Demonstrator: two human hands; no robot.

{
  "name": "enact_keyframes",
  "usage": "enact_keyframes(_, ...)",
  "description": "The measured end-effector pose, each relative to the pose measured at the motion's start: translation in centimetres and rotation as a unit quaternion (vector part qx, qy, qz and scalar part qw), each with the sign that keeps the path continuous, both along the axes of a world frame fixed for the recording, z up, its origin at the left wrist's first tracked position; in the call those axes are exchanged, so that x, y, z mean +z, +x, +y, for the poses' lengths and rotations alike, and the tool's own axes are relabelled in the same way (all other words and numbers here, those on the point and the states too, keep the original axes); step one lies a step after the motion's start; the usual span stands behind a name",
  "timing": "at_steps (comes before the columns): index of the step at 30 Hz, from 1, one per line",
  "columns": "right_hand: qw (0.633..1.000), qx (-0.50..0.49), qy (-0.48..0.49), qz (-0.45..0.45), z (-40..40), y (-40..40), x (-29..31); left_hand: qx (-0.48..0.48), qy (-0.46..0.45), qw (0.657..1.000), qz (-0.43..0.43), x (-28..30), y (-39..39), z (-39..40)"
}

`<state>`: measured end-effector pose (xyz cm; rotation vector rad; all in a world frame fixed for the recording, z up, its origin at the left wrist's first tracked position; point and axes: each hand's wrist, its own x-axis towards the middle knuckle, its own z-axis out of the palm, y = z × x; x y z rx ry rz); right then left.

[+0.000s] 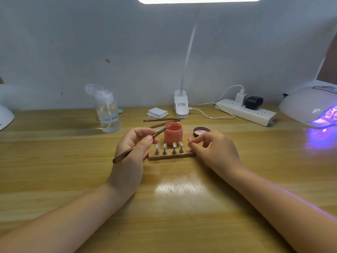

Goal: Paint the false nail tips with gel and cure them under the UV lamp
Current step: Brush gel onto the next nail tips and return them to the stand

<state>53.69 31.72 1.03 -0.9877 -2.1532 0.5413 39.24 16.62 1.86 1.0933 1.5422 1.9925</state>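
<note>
Pinching a nail tip point(189, 140) at the stand's point(171, 155) three o'clock end, the right hand point(213, 148) risks fumbling it; the left hand point(133, 148) grasps the brush point(138, 144)

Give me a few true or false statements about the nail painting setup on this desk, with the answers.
1. The left hand holds a brush. True.
2. The gel pot has its lid on. False: it is open; the lid lies beside it on the desk.
3. The UV lamp is dark. False: purple light glows from its opening.
4. Four nail tips stand upright on the holder. True.
5. The right hand lies flat and empty. False: its fingers pinch a small piece.
</note>
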Motion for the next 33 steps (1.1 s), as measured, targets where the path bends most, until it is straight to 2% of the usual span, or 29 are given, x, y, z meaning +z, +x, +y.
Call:
enact_keyframes(6, 0.999, 0.014, -0.029, -0.021, 0.24, 0.0, -0.02, -0.001, -0.003, 1.0, 0.001, -0.11, -0.04, 0.09)
enact_keyframes(15, 0.995, 0.043, -0.09, 0.012, 0.25, 0.36, 0.06, -0.004, -0.003, 1.0, -0.006, -0.12, -0.14, 0.09)
enact_keyframes(19, 0.991, 0.063, -0.113, -0.016, 0.4, 0.56, 0.57, -0.003, -0.005, 1.0, -0.006, -0.06, -0.13, 0.01)
enact_keyframes(22, 0.99, 0.068, -0.118, -0.032, 0.5, 0.67, 0.65, -0.002, -0.005, 1.0, -0.006, 0.0, -0.11, -0.02)
enact_keyframes(27, 0.991, 0.078, -0.104, 0.006, 0.49, 0.75, 0.34, 0.001, -0.009, 1.0, -0.005, 0.08, -0.05, 0.01)
enact_keyframes(33, 0.99, 0.078, -0.116, -0.022, 0.56, 0.57, 0.48, 0.0, -0.012, 1.0, -0.002, 0.01, -0.07, 0.03)
